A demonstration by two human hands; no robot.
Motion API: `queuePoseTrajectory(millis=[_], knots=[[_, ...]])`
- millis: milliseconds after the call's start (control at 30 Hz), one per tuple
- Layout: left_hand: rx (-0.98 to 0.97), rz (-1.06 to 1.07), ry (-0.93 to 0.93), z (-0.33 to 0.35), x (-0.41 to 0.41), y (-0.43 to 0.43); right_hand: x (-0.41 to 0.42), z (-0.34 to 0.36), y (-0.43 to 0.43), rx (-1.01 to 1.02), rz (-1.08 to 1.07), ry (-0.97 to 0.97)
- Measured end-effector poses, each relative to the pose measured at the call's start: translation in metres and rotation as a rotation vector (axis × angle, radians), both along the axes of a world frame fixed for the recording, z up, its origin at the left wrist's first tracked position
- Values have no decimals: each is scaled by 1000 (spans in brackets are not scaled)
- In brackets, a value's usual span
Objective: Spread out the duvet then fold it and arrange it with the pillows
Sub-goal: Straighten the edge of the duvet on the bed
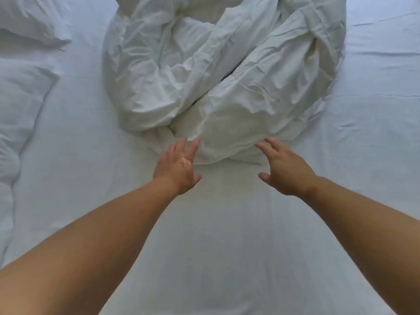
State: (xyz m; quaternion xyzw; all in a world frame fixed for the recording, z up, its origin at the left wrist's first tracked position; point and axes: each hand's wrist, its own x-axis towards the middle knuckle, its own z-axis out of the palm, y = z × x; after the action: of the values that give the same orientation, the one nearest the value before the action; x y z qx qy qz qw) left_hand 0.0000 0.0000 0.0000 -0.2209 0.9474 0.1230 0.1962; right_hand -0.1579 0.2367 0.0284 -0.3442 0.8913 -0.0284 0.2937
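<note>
Both hands reach forward with fingers spread, holding nothing: left hand [178, 167] and right hand [283, 169] sit at the near edge of the duvet [218, 71], fingertips about touching it. Duvet lies bunched in a heap mid-bed, not yet spread. Folding and arranging all remain, so the task looks barely begun. Pillows [27, 92] lie rumpled at far left. Bed [216, 246] wears a white sheet, lightly creased. Nothing else of the room shows.
</note>
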Motion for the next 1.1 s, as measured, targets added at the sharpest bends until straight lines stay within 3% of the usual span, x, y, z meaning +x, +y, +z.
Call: queuePoseTrajectory(millis=[167, 333, 533, 700, 1100], knots=[[-204, -88, 63, -64, -50, -17, -67, -54, -48, -97, 308, 462], [-237, -144, 88, -99, -62, -20, -104, -80, -58, -93, 450, 589], [-29, -71, 145, -75, -65, -26, -111, -58, -69, -68, 364, 521], [115, -143, 160, -38, -37, -25, -88, -23, -42, -60, 361, 412], [268, -266, 59, 44, 104, 80, 96, 55, 119, 8, 96, 113]])
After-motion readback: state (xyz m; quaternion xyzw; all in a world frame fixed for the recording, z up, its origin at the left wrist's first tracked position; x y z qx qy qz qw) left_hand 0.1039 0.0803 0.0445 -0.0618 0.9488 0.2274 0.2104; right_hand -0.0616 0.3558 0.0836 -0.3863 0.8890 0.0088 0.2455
